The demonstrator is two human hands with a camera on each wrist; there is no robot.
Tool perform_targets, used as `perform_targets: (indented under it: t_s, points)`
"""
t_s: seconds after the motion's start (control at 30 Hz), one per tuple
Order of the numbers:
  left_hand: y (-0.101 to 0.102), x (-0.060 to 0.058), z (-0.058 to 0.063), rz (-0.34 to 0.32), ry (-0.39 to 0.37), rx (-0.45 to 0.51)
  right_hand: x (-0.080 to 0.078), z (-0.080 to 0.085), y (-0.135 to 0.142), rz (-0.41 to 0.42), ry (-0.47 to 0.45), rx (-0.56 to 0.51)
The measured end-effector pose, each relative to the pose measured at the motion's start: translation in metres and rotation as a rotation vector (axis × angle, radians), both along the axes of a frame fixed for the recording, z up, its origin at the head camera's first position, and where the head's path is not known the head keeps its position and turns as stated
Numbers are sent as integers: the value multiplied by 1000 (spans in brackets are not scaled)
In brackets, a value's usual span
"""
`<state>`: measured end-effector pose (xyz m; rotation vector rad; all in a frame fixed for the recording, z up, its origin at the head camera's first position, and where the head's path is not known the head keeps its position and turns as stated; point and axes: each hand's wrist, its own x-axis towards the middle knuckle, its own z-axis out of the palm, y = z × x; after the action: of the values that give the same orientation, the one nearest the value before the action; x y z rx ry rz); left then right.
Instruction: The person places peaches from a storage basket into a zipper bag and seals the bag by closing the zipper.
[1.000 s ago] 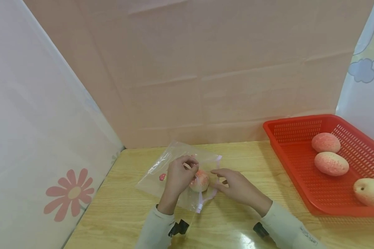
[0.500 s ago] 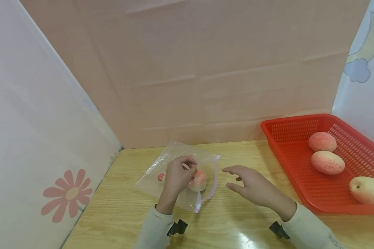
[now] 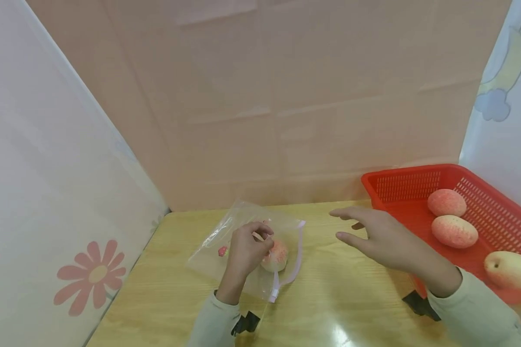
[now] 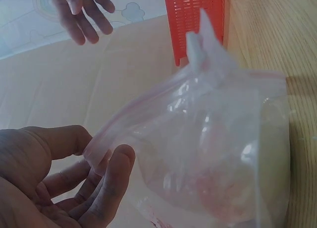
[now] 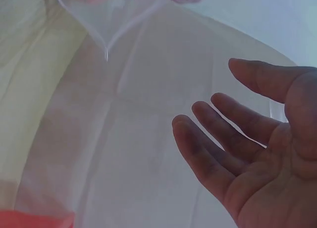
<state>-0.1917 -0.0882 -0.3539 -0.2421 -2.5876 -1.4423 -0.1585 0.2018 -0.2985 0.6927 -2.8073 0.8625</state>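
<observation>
A clear zip bag (image 3: 248, 217) with a lilac slider edge lies on the table, its mouth facing right. Inside it rests a pink-and-cream peach (image 3: 276, 256). My left hand (image 3: 248, 248) pinches the upper lip of the mouth between thumb and fingers; the left wrist view shows this lip of the bag (image 4: 198, 119) lifted. Between the bag and the red basket (image 3: 395, 212), my right hand (image 3: 379, 236) hovers with fingers spread and nothing in them. In the right wrist view that hand (image 5: 257, 139) is apart from the bag's corner (image 5: 106, 39).
Two pinkish peaches (image 3: 454, 231) and a pale yellow fruit (image 3: 510, 270) lie in the basket at the right. A beige cloth (image 3: 260, 120) hangs behind the wooden table (image 3: 156, 299), and a white flower-printed cloth (image 3: 34, 168) stands at the left.
My right hand has left the bag's mouth and moved right and up toward the basket. The left hand keeps its pinch, and the bag with the peach stays in place.
</observation>
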Motion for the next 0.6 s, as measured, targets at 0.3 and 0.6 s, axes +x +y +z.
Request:
perform_targets:
  t_s: [0.3, 0.6]
  points:
    - [-3, 2, -3, -2, 5, -9, -23, 11, 35, -84, 4, 95]
    - [-4, 1, -2, -2, 16, -13, -50, 2, 73, -143, -28, 172]
